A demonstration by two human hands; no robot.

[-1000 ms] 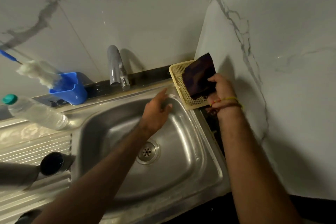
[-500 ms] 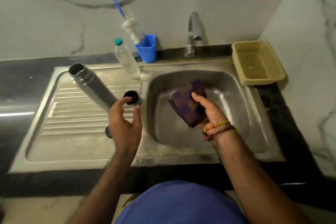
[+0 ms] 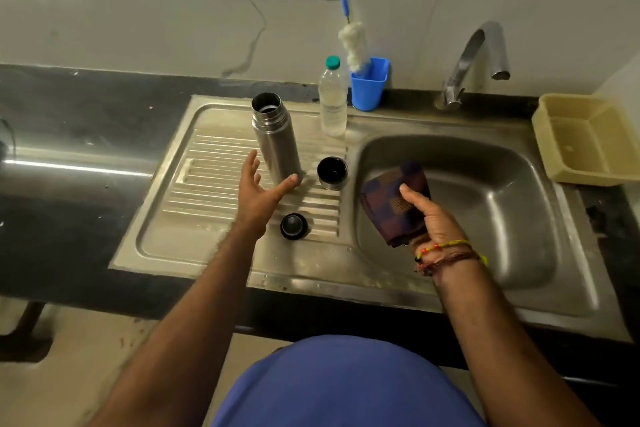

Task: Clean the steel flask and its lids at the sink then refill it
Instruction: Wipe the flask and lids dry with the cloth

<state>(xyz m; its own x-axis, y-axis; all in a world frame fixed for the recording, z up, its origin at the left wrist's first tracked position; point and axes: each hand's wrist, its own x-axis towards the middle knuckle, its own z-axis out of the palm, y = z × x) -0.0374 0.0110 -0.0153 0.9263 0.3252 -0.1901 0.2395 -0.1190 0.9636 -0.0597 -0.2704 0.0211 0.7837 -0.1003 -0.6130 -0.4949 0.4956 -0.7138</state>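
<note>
The left hand (image 3: 258,194) was spread open just in front of the flask (image 3: 276,139), its thumb seemingly touching the base, though contact was hard to judge. The flask stood upright and uncapped on the drainboard (image 3: 194,204), left of the sink (image 3: 519,218). A cup lid (image 3: 332,173) sat right of the flask, a stopper (image 3: 293,226) nearer the person. The right hand (image 3: 427,218) gripped a folded cloth (image 3: 389,199) over the sink.

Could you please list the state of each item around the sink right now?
Flask: upright, uncapped.
Cup lid: off, mouth up.
Stopper: off, on drainboard.
Bottle: capped, upright.
Tap: not running.
Cloth: held over basin.
Left hand: open, by flask.
Right hand: gripping cloth.
</note>
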